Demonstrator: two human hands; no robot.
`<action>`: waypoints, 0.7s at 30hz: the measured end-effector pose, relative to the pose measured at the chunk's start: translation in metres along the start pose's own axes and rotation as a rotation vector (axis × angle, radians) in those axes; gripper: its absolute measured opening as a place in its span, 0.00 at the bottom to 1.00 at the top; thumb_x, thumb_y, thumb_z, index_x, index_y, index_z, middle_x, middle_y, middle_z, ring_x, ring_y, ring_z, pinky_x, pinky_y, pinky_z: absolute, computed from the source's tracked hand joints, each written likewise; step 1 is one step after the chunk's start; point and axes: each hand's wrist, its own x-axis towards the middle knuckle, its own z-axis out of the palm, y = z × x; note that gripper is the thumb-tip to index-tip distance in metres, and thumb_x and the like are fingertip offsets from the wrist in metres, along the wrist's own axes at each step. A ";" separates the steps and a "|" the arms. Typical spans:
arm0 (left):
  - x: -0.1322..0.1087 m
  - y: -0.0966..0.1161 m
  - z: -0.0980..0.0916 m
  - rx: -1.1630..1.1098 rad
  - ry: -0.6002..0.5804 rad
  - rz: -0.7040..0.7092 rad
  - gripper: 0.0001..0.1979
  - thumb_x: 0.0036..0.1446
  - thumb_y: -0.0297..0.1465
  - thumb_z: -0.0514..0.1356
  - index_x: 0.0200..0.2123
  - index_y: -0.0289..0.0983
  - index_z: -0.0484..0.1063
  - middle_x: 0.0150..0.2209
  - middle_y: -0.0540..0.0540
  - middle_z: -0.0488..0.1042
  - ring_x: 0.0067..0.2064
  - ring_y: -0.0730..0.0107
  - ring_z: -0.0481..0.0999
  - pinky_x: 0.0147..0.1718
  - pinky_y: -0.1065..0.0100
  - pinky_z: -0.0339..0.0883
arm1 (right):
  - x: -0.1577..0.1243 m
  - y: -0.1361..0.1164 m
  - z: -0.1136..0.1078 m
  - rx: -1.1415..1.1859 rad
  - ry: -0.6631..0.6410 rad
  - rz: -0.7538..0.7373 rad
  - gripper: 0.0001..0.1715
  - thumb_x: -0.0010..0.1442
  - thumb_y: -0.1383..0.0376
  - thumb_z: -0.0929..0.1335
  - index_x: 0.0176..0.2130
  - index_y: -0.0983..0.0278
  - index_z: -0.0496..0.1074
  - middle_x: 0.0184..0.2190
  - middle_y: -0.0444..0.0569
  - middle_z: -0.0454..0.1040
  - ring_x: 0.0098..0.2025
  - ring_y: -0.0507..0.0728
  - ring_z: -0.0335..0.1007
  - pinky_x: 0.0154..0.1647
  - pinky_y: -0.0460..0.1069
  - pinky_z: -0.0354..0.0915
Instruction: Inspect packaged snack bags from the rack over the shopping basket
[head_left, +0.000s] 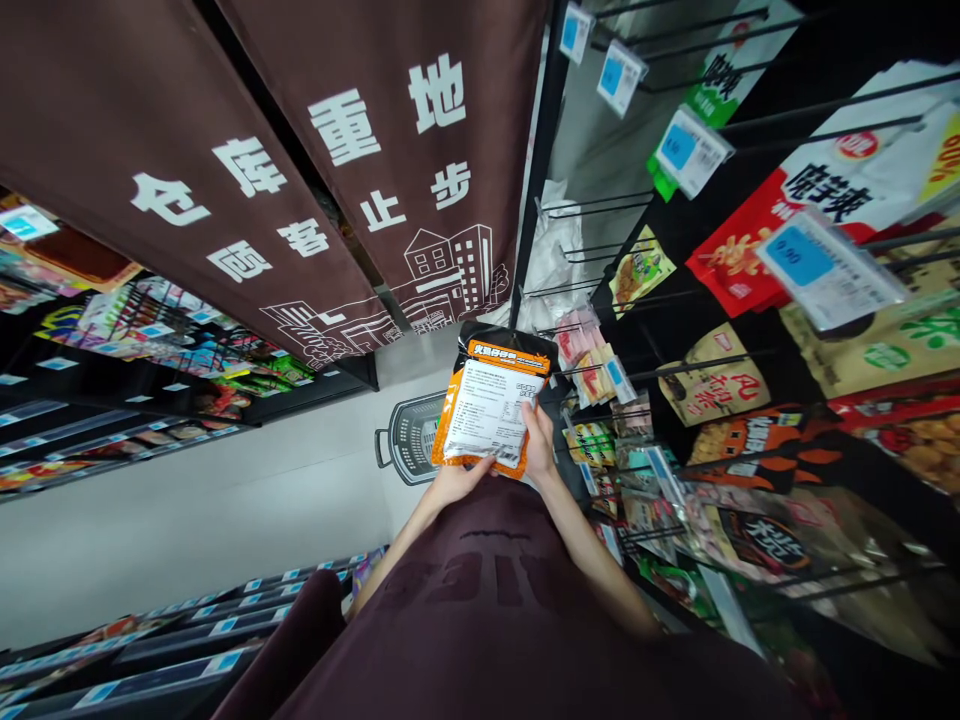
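An orange and black snack bag (pixel 491 400) with a white printed label panel faces up in front of my body. My left hand (pixel 463 480) grips its lower edge, thumb on the front and the other fingers hidden beneath. On the right edge my right hand (pixel 538 442) is closed around the bag, its thumb lying over the label. Partly covered by the bag, a grey shopping basket (pixel 411 440) stands on the floor below.
Hooks with snack bags (pixel 780 225) and price tags (pixel 832 265) line the right side. Brown curtains (pixel 360 120) with white lettering hang ahead. Stocked shelves (pixel 180 350) stand at left, and more shelves (pixel 180 650) at lower left. Pale floor (pixel 300 480) runs between them.
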 end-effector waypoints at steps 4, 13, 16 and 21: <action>-0.002 -0.001 -0.001 -0.011 0.001 -0.009 0.25 0.58 0.53 0.59 0.32 0.36 0.77 0.29 0.43 0.80 0.39 0.58 0.80 0.50 0.58 0.75 | 0.000 0.002 0.001 -0.031 -0.001 0.002 0.25 0.57 0.46 0.71 0.43 0.63 0.74 0.43 0.50 0.81 0.39 0.59 0.77 0.37 0.50 0.72; -0.004 -0.012 0.000 0.004 0.115 0.073 0.23 0.58 0.47 0.62 0.46 0.34 0.76 0.50 0.38 0.79 0.54 0.57 0.77 0.60 0.56 0.67 | 0.000 0.003 0.004 -0.010 -0.040 0.034 0.26 0.57 0.47 0.71 0.47 0.61 0.73 0.46 0.49 0.80 0.44 0.60 0.78 0.42 0.52 0.73; -0.005 -0.019 0.003 -0.015 0.171 0.092 0.26 0.57 0.44 0.64 0.54 0.35 0.73 0.57 0.37 0.74 0.60 0.58 0.73 0.64 0.57 0.62 | 0.002 0.003 0.005 -0.013 -0.053 0.056 0.28 0.56 0.46 0.72 0.47 0.62 0.73 0.46 0.51 0.80 0.45 0.61 0.78 0.42 0.52 0.74; -0.005 -0.024 0.004 -0.030 0.214 0.068 0.27 0.55 0.45 0.65 0.53 0.34 0.73 0.58 0.36 0.74 0.62 0.56 0.71 0.66 0.55 0.59 | 0.004 0.004 0.007 -0.024 -0.087 0.049 0.28 0.57 0.46 0.71 0.48 0.63 0.74 0.49 0.52 0.79 0.50 0.62 0.76 0.49 0.54 0.73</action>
